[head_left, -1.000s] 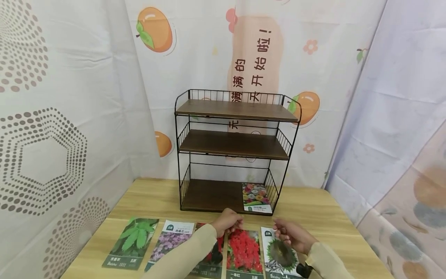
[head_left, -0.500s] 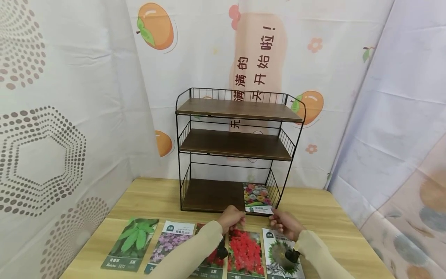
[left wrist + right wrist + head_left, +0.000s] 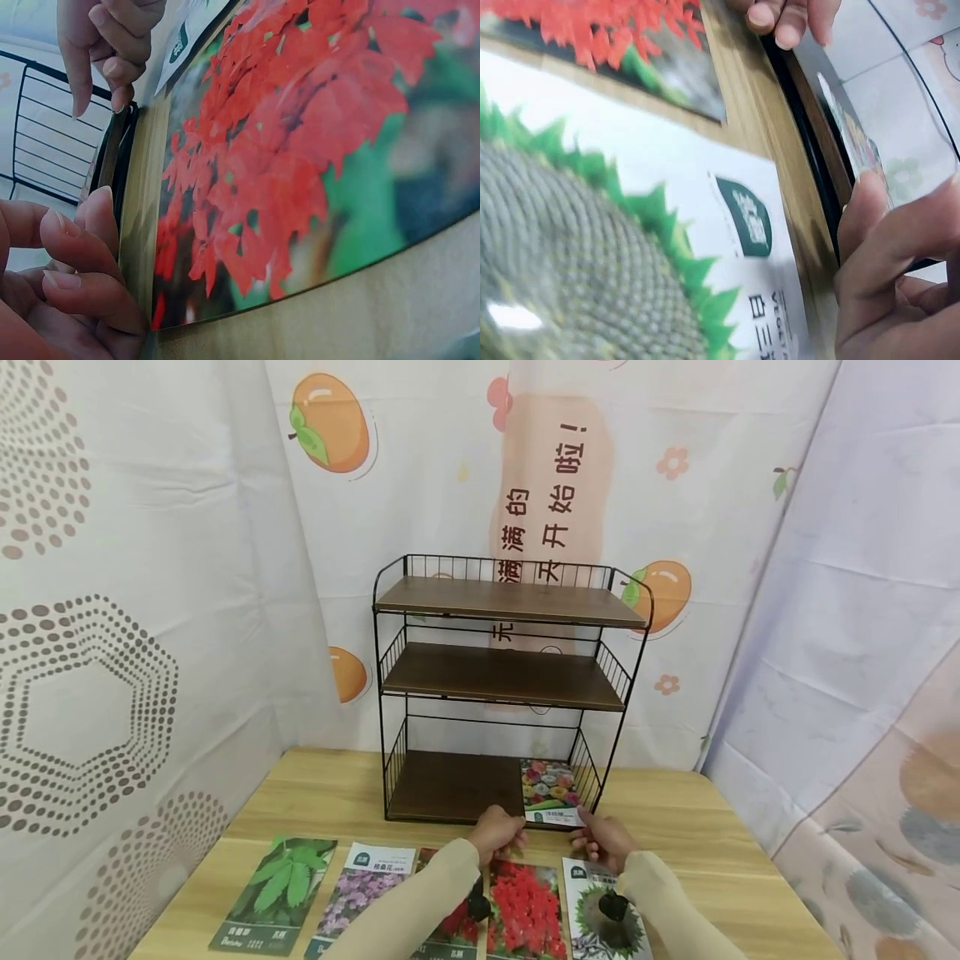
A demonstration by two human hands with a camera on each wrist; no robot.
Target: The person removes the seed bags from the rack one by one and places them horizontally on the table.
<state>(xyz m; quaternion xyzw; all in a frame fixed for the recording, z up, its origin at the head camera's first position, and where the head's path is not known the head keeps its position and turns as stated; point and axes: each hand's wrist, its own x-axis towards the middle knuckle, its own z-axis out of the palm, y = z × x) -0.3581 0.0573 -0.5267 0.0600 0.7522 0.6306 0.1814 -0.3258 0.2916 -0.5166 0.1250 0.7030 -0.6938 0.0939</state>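
A seed packet with multicoloured flowers (image 3: 550,785) lies at the right end of the bottom board of a three-tier wire shelf (image 3: 457,785). My right hand (image 3: 603,841) is at its near right corner, thumb and index finger pinching the edge; in the right wrist view the thumb (image 3: 864,206) covers part of the packet (image 3: 859,142). Just in front of the shelf, my left hand (image 3: 497,833) holds nothing, its fingers loosely curled above the red-flower packet (image 3: 525,906). Below my right wrist is a white packet with a green-fringed seed head (image 3: 600,914).
More packets lie in a row along the table (image 3: 645,793): green leaves (image 3: 277,893), purple flowers (image 3: 363,893), and a red one (image 3: 457,935) partly under my left sleeve. The shelf's upper boards (image 3: 502,675) stand above my hands. Printed curtains (image 3: 450,460) enclose the table.
My right hand has moved left and forward, from above the white packet to the corner of the multicoloured one on the shelf. My left hand has barely shifted. The head view tilts slightly.
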